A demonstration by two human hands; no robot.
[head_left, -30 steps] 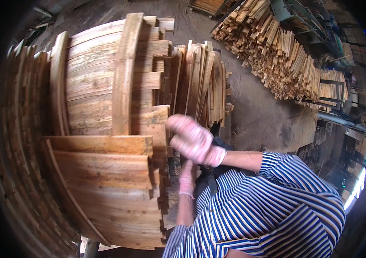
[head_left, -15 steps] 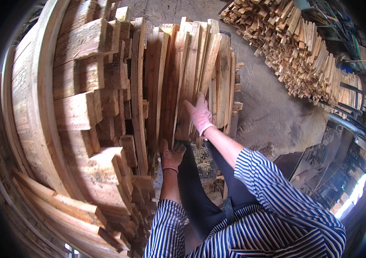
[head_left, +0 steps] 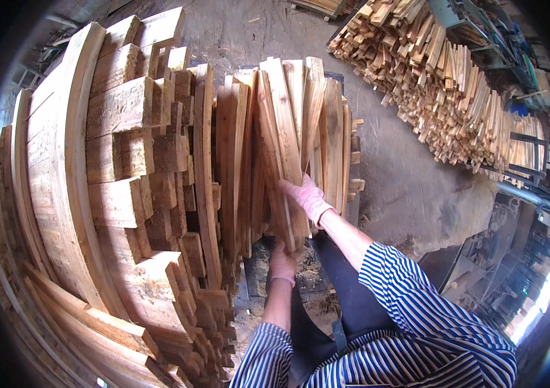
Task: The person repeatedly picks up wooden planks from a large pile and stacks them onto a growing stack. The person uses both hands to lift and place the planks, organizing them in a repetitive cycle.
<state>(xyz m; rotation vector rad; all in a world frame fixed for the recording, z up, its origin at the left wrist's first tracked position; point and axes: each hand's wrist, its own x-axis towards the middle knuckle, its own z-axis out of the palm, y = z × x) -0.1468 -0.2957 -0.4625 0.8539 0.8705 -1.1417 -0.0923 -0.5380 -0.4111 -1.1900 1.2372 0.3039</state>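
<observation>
A pair of long wooden planks (head_left: 279, 139) lies tilted across the top of a low stack of planks (head_left: 231, 123) in front of me. My left hand (head_left: 281, 262), in a pinkish work glove, is closed on their near end from below, its fingers partly hidden. My right hand (head_left: 308, 199), gloved too, grips their right side partway along, thumb over the top and fingers down the side. Other loose planks lie beside them on the stack, their far ends uneven.
A tall stack of thick boards (head_left: 119, 103) with staggered ends rises close on my left. Across the concrete floor (head_left: 417, 194), a long heap of short wood pieces (head_left: 430, 71) stretches along the right. Dark metal machinery (head_left: 482, 233) stands at the lower right.
My left hand has moved right to the planks' near end. Both hands have come closer to me in view, and the two planks now slant with their near ends to the right.
</observation>
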